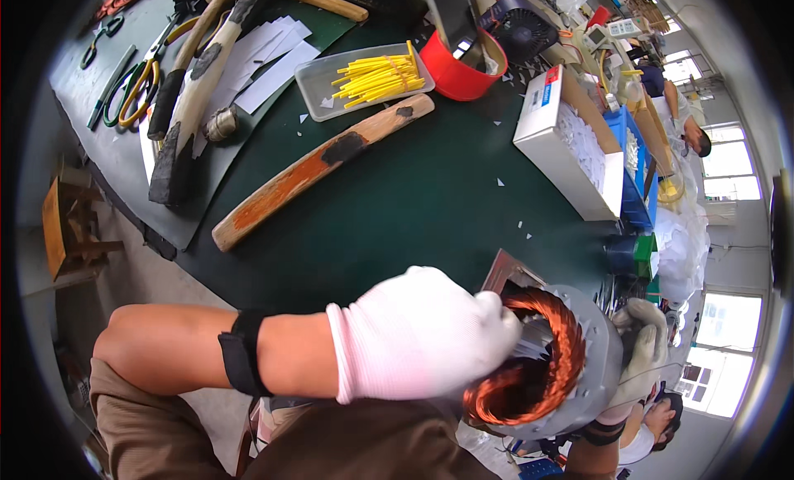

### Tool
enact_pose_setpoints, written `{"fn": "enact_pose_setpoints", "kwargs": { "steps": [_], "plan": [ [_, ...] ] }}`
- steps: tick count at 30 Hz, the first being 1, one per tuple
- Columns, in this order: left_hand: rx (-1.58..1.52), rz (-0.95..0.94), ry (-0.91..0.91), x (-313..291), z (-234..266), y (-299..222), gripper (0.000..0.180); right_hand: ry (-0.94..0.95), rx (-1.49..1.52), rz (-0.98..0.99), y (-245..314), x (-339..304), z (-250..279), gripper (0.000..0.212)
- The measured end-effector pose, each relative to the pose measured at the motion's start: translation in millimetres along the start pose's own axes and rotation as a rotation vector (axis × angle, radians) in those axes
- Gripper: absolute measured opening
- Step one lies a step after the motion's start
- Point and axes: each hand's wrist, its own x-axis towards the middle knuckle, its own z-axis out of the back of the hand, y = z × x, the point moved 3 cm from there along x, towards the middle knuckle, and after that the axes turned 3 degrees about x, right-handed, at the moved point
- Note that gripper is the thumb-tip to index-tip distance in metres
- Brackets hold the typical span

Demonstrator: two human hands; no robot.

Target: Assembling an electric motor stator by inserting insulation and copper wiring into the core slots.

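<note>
A grey metal motor stator [608, 360] sits tilted at the near edge of the table, with a thick ring of copper windings [571, 341] bulging from its open end. My left hand [438, 335], in a white knit glove, reaches across to the left side of the windings. Its fingers are curled closed at the stator's mouth, and whatever they pinch is hidden. Against the stator's right side is my gloved right hand [645, 348], its fingers bent round the outer wall. Behind the stator a brown flat-edged piece [500, 273] shows in part.
A wooden bat-like stick [322, 170] lies on the green table. Beyond it are a clear tray [318, 83] of yellow tubes, a red round container [455, 75] and a white box [546, 141] of white pieces. Scissors [141, 91] and mallets lie far left. Other people sit at right.
</note>
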Motion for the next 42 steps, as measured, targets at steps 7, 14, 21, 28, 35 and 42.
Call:
{"fn": "enact_pose_setpoints", "kwargs": {
  "steps": [7, 14, 21, 28, 35, 42],
  "plan": [
    [0.132, 0.019, -0.29, 2.1, 32.2, 13.9, 0.048, -0.256, 0.079, -0.144, -40.3, -36.7, 24.7, 0.035],
    [-0.412, 0.375, -0.064, 14.5, -59.3, 10.9, 0.039, 0.22, 1.187, -0.618, -120.5, -111.0, -15.3, 0.056],
    [-1.633, 0.705, -0.187, -1.4, -100.3, 19.6, 0.047, 0.499, 1.925, -0.597, -77.0, -80.0, -59.1, 0.039],
    [-0.688, 0.419, -0.104, 28.1, -103.2, 37.2, 0.044, 0.17, 0.294, 0.016, -155.1, -48.0, -86.5, 0.053],
    [0.113, -0.001, -0.261, 21.8, -83.0, 67.1, 0.043, 0.078, 0.38, 0.056, -165.4, -37.3, -103.2, 0.05],
    [-0.547, 0.321, -0.422, -3.9, -69.4, 25.0, 0.04, 0.114, -0.126, -0.14, -87.6, -67.7, 4.2, 0.04]
  ]
}}
